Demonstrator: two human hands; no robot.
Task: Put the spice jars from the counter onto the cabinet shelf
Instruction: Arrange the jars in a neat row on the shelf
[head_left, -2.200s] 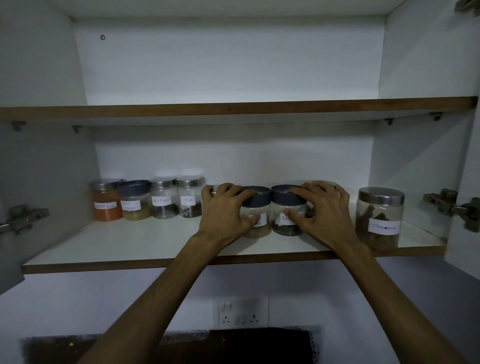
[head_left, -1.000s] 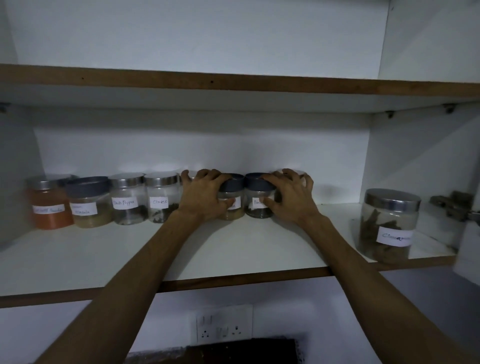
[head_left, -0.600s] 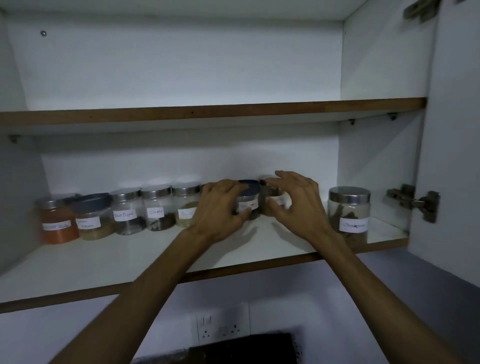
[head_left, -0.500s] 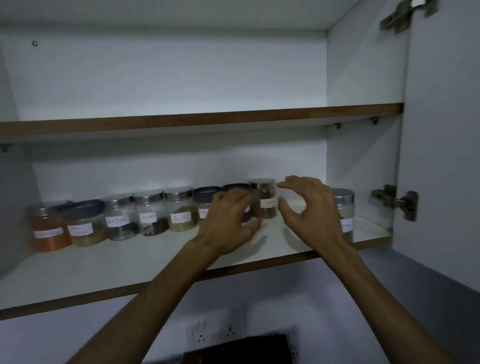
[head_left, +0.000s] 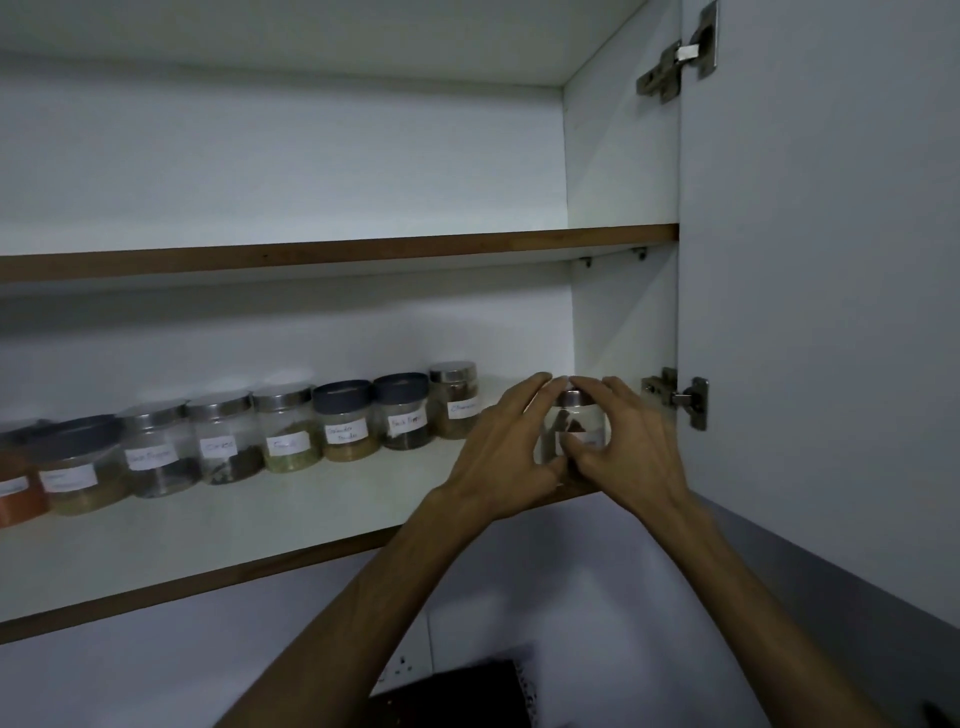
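Observation:
Both hands wrap a large clear jar (head_left: 574, 426) with a steel lid and dark sticks inside, standing near the right front of the lower cabinet shelf (head_left: 218, 525). My left hand (head_left: 506, 457) grips its left side, my right hand (head_left: 626, 447) its right side, thumbs across the front. A row of several labelled spice jars lines the back of the shelf, from an orange-filled jar (head_left: 18, 493) at the far left to a steel-lidded jar (head_left: 456, 400) at the right end.
The upper shelf (head_left: 337, 252) sits above the jars. The open cabinet door (head_left: 821, 291) with its hinge (head_left: 675, 397) stands close on the right. A wall socket (head_left: 405, 662) and a dark object (head_left: 457, 696) lie below the shelf.
Both hands left the two dark-lidded jars in the row and moved right, closing round the large steel-lidded jar. The view swung to the right.

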